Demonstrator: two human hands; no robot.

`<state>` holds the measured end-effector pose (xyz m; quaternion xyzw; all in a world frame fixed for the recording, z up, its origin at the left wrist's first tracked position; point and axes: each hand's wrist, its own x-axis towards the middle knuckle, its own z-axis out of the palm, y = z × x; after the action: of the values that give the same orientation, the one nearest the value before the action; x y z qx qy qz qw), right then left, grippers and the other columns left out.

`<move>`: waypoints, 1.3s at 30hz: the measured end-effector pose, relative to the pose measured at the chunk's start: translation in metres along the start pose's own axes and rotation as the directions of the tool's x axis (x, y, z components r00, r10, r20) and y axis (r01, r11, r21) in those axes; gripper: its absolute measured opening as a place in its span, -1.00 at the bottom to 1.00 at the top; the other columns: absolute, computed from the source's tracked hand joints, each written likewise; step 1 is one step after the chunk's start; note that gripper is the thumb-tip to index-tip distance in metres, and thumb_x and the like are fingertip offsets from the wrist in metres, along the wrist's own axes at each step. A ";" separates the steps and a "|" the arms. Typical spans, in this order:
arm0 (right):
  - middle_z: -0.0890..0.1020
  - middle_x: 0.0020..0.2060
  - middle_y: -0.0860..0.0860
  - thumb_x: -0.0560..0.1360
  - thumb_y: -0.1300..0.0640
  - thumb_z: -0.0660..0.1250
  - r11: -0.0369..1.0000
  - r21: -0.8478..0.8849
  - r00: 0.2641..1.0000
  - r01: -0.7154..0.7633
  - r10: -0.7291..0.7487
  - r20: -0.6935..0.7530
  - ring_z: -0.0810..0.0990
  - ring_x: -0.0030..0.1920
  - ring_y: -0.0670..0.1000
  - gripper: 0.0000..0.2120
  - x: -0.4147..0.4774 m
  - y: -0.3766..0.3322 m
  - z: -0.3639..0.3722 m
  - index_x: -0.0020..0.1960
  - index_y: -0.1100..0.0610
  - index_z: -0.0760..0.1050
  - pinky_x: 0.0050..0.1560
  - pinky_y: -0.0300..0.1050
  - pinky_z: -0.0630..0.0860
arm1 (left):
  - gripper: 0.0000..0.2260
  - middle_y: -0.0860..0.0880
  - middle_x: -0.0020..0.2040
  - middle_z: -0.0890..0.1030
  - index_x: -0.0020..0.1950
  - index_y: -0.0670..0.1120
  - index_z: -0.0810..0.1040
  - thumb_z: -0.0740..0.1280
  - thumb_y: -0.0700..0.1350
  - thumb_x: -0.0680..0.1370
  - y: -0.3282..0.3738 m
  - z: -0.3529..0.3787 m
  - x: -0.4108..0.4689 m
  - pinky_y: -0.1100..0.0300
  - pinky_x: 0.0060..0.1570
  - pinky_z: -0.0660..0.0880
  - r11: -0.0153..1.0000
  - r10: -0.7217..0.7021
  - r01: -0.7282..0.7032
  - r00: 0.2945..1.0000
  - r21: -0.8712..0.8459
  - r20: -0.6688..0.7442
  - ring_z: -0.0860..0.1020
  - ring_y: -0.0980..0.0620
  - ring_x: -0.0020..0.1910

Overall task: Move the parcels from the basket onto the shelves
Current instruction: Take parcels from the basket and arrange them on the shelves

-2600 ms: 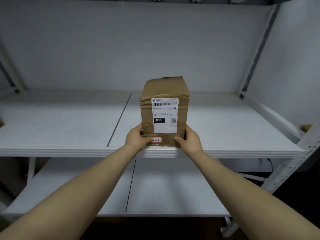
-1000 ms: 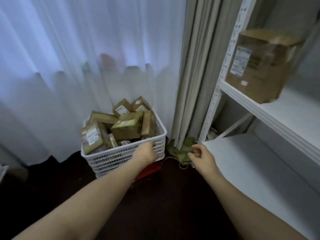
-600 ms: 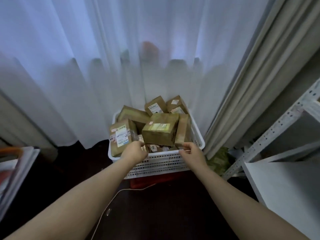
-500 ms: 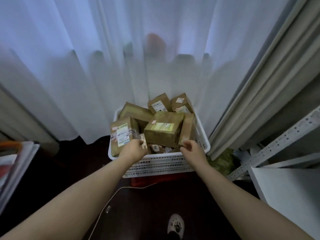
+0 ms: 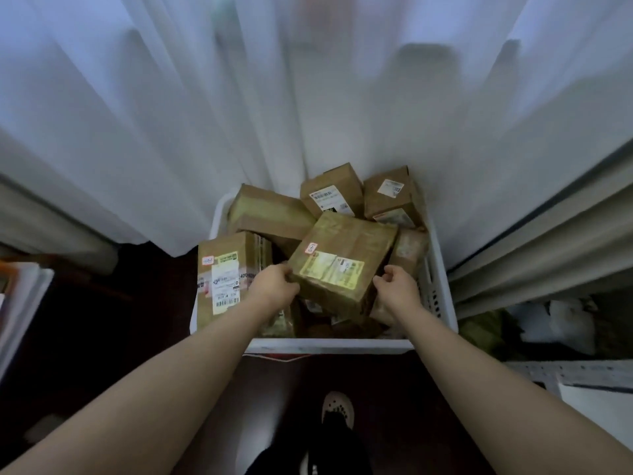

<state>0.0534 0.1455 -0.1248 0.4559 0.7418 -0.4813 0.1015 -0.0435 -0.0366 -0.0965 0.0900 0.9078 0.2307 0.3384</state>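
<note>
A white plastic basket point(image 5: 329, 345) on the dark floor holds several brown cardboard parcels. On top in the middle lies a tilted parcel with a yellow label point(image 5: 346, 248). My left hand point(image 5: 274, 286) grips its near left corner. My right hand point(image 5: 399, 289) has its fingers curled against the parcel's near right edge. Standing at the basket's left side is a parcel with a white label point(image 5: 229, 269). Two more labelled parcels point(image 5: 330, 193) lean at the back.
White sheer curtains point(image 5: 137, 114) hang right behind the basket, with grey drapes point(image 5: 548, 241) to the right. The corner of the white shelf unit point(image 5: 582, 375) shows at the lower right. My shoe point(image 5: 337, 409) is on the floor below the basket. A pale stack point(image 5: 20, 303) sits at the far left.
I put a parcel on the shelf, then turned to the basket. Both hands moved from the basket's front rim in over the parcels and onto the sides of the yellow-labelled parcel.
</note>
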 end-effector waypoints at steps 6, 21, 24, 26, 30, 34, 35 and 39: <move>0.54 -0.06 0.08 0.61 0.08 0.20 0.992 -0.054 0.993 -0.113 0.115 0.026 0.49 -0.17 0.02 -0.78 0.049 0.017 0.023 0.11 0.22 0.44 -0.25 -0.14 0.39 | -0.56 -0.15 0.25 0.52 0.45 -0.12 0.34 0.26 -0.13 0.56 0.004 0.016 0.070 0.08 0.07 0.51 0.999 -0.039 0.037 0.997 0.039 0.060 0.54 -0.14 0.13; 0.62 -0.01 0.05 0.63 0.07 0.18 0.920 0.346 0.979 -0.187 0.202 -0.010 0.58 0.00 0.07 -0.75 0.013 0.004 0.039 0.18 0.17 0.53 0.08 0.04 0.56 | -0.73 -0.15 0.14 0.51 0.10 -0.15 0.43 0.43 -0.13 0.49 -0.006 -0.004 0.098 -0.03 0.15 0.50 0.971 -0.155 0.185 0.969 -0.153 0.193 0.50 -0.14 0.13; 0.63 0.00 0.03 0.63 0.08 0.19 0.891 0.442 0.985 -0.107 0.154 -0.072 0.59 -0.03 0.00 -0.75 -0.020 -0.006 0.029 0.19 0.15 0.54 -0.15 -0.16 0.54 | -0.63 -0.15 0.14 0.55 0.15 -0.21 0.49 0.49 -0.13 0.43 -0.002 -0.023 0.077 0.04 0.17 0.49 0.968 -0.121 0.164 0.968 -0.191 0.218 0.53 -0.12 0.12; 0.63 0.02 -0.01 0.61 0.09 0.22 0.837 0.544 0.982 -0.056 0.143 -0.119 0.60 -0.02 -0.04 -0.74 -0.042 -0.010 0.023 0.27 0.11 0.51 -0.14 -0.18 0.56 | -0.50 -0.15 0.18 0.54 0.24 -0.25 0.46 0.54 -0.16 0.38 0.004 -0.034 0.060 0.07 0.20 0.48 0.964 -0.094 0.148 0.967 -0.221 0.236 0.52 -0.12 0.17; 0.61 0.10 0.03 0.49 0.13 0.41 0.633 0.774 0.970 -0.018 0.199 -0.140 0.61 0.07 0.12 -0.54 -0.087 -0.015 0.005 0.34 -0.07 0.39 0.03 0.15 0.59 | -0.34 -0.15 0.24 0.47 0.30 -0.24 0.32 0.58 -0.15 0.32 0.020 -0.051 0.018 0.03 0.06 0.55 0.941 -0.035 0.124 0.961 -0.315 0.275 0.51 -0.15 0.19; 0.62 0.04 0.10 0.43 0.19 0.44 0.517 0.854 0.965 0.061 0.187 -0.182 0.61 0.03 0.18 -0.57 -0.129 -0.007 -0.018 0.24 -0.08 0.46 -0.04 0.27 0.59 | -0.35 -0.10 0.16 0.50 0.23 -0.23 0.35 0.61 -0.13 0.28 0.035 -0.054 -0.021 0.06 -0.09 0.59 0.956 0.039 0.059 0.945 -0.286 0.324 0.54 -0.14 0.14; 0.62 0.05 0.11 0.43 0.20 0.44 0.494 0.865 0.963 0.091 0.176 -0.202 0.61 0.04 0.19 -0.57 -0.139 -0.003 -0.025 0.24 -0.07 0.47 -0.04 0.25 0.59 | -0.33 -0.12 0.16 0.52 0.20 -0.24 0.37 0.63 -0.12 0.23 0.039 -0.052 -0.031 0.01 -0.11 0.61 0.957 0.066 0.039 0.937 -0.289 0.343 0.56 -0.15 0.11; 0.63 0.08 0.12 0.40 0.22 0.44 0.461 0.866 0.952 0.193 0.127 -0.280 0.61 0.04 0.15 -0.57 -0.181 0.018 -0.052 0.23 -0.03 0.47 -0.14 0.01 0.56 | -0.32 -0.12 0.07 0.54 0.16 -0.19 0.40 0.66 -0.11 0.17 0.051 -0.045 -0.079 -0.05 -0.10 0.63 0.958 0.138 -0.028 0.918 -0.286 0.372 0.60 -0.12 0.00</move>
<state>0.1843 0.0847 -0.0020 0.4956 0.3986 -0.7210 -0.2750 -0.0129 -0.0333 0.0025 0.1247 0.7772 0.3463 0.5104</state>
